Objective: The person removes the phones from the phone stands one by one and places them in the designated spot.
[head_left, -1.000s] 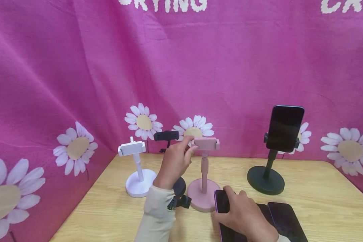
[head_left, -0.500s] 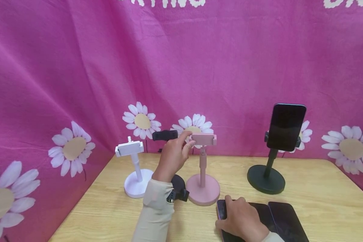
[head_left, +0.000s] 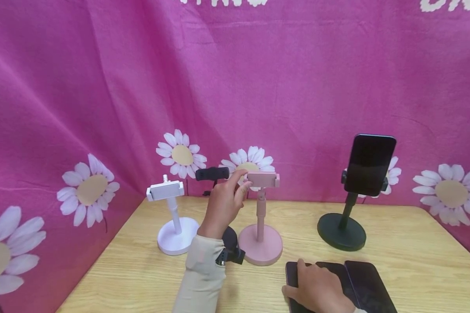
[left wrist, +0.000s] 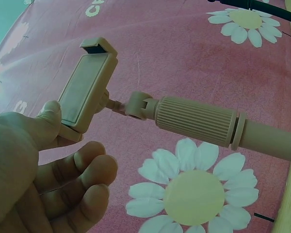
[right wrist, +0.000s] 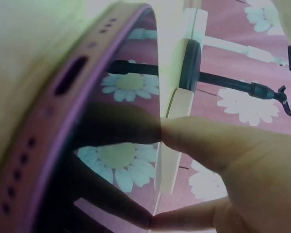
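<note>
My left hand (head_left: 222, 203) pinches the left end of the clamp on a pink phone stand (head_left: 260, 247), thumb against index finger. In the left wrist view the thumb (left wrist: 51, 112) lies at the clamp's lower end (left wrist: 85, 92), and the other fingers curl loosely beneath. My right hand (head_left: 319, 287) rests over a phone (head_left: 291, 273) lying screen up on the table. In the right wrist view, fingertips touch its dark glass, which mirrors them; the phone's purplish edge (right wrist: 41, 141) is close to the camera. Part of this phone is hidden under the hand.
Two more dark phones lie to its right, a middle one (head_left: 338, 270) and a right one (head_left: 370, 284). A black stand (head_left: 341, 232) holds an upright phone (head_left: 370, 165). A white stand (head_left: 177, 237) and another black stand (head_left: 212, 174) are at left. Behind hangs a pink curtain (head_left: 305, 100).
The phone under my right hand was tilted up off the table and now lies flat beside the others. The right hand has come down with it. My left hand keeps pinching the pink stand's clamp.
</note>
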